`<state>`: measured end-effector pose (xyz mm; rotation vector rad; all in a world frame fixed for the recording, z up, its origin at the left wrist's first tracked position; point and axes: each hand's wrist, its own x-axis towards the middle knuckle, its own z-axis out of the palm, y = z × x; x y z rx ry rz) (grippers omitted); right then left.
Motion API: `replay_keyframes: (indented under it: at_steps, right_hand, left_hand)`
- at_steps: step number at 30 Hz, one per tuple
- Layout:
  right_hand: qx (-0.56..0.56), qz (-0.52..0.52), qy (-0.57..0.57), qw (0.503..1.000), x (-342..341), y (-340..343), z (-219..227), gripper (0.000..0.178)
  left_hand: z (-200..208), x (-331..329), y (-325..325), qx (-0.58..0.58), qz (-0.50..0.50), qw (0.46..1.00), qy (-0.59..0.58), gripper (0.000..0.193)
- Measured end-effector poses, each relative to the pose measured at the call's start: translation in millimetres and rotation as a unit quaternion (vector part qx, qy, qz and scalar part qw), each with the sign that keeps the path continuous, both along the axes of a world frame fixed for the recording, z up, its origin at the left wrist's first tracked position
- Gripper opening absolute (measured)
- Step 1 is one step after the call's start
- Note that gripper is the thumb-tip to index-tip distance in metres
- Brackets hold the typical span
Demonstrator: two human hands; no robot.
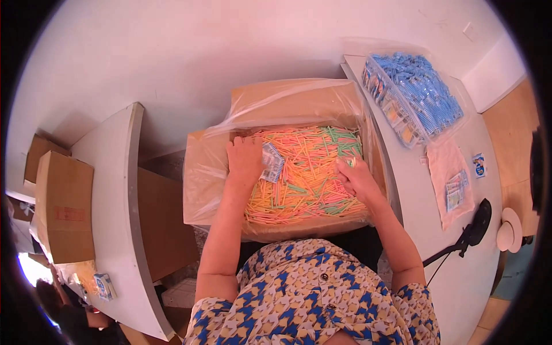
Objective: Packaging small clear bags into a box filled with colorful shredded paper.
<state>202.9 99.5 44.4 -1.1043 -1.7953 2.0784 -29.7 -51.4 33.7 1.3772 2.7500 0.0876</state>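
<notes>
A large cardboard box (287, 99) lined with clear plastic stands in front of me, filled with thin pastel sticks (299, 167) in yellow, orange, pink and green. My left hand (244, 160) is closed at the left side of the box, gripping a small clear packet (272, 163) with a blue-checked edge. Whether anything is inside the packet is too small to tell. Over the right part of the sticks, my right hand (357, 179) is closed on a few pale sticks (349, 162), whose ends show above the fingers.
On the right table, a clear plastic bin (397, 103) holds many blue-checked packets. Nearby lie a pink cloth (451, 201) with packets on it, a small blue card (479, 165) and a black jointed stand (474, 230). Cardboard boxes (66, 201) and another person (69, 310) are at left.
</notes>
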Motion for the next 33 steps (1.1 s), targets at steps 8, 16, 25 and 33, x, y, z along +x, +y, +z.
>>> replay_keyframes:
  at_steps: [8, 16, 25, 33]
  right_hand:
    - [0.104, 0.043, 0.1, 0.989, 13, -22, -17, 0.028]
    - [0.258, 0.111, 0.061, 0.958, -21, -32, -14, 0.023]
    - [0.339, 0.06, 0.143, 0.928, -47, -35, -40, 0.032]
    - [0.326, 0.082, 0.098, 0.937, -19, -9, 1, 0.026]
  left_hand:
    - [-20, -3, -10, 0.16, -0.242, 0.955, 0.071, 0.039]
    - [-19, -5, -20, 0.26, -0.157, 0.923, -0.235, 0.012]
    - [0, -6, -16, 0.361, -0.225, 0.9, 0.098, 0.009]
    - [13, 63, 12, 0.303, -0.096, 0.73, -0.605, 0.021]
